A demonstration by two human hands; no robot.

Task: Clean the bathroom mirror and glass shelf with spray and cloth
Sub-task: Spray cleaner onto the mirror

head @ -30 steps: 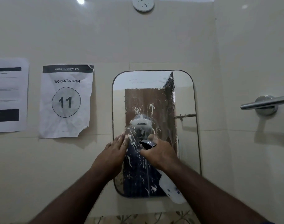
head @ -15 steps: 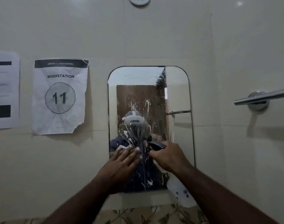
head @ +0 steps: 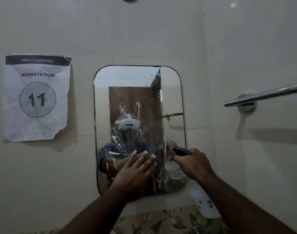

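— Gripping the spray bottle, is it? What do you make of the right hand?

— Yes, its fingers are curled shut around the neck of the translucent white plastic spray bottle, just under the black trigger nozzle. The nozzle points at the lower right part of the rounded rectangular wall mirror, probably so that more cleaner can go on without putting the bottle down.

— And the left hand?

— Open and flat, fingers spread and laid against the glass low down, near the middle. I see no cloth under it; if one is there, the palm hides it. My guess is that it is spreading the liquid by hand.

— How does the glass look?

— Wet and streaked. White droplets and runs hang over the centre and lower half; the top band looks clearer. Smooth glass, so the liquid slides downward in lines.

— Anything else around?

— Glossy cream wall tiles, a crumpled white paper sign reading "WORKSTATION 11" left of the mirror, and a round chrome metal towel bar on the right wall. The glass shelf I cannot find.
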